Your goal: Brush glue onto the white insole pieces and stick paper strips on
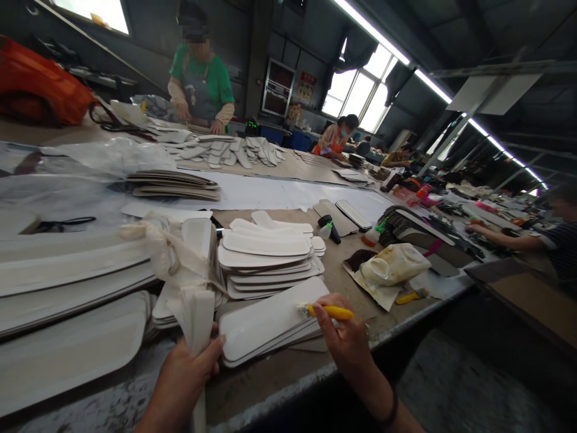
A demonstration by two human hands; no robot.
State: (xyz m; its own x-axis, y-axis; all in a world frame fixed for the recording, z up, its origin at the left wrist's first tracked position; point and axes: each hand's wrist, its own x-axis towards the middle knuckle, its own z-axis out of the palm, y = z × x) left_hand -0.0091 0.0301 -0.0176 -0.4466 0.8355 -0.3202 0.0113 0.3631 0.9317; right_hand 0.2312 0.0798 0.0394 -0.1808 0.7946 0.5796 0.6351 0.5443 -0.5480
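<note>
In my right hand (345,337) is a yellow-handled brush (331,311), its pale bristles at the surface of a white rounded panel (270,319). That panel lies on top of a few similar ones near the table's front edge. My left hand (192,373) is closed around a bundle of white strips (197,319), with the thumb by the panel's left end. Behind the panel rises a stack of white panels (265,243). To the left of the strips, larger white panels (72,343) lie in piles.
A glue-stained plastic container (396,264) sits to the right, beside another yellow-handled brush (408,297). Small bottles with green tips (327,230) stand behind. Across the table a person in green (202,78) works over scattered white pieces (234,150). Other people work farther back.
</note>
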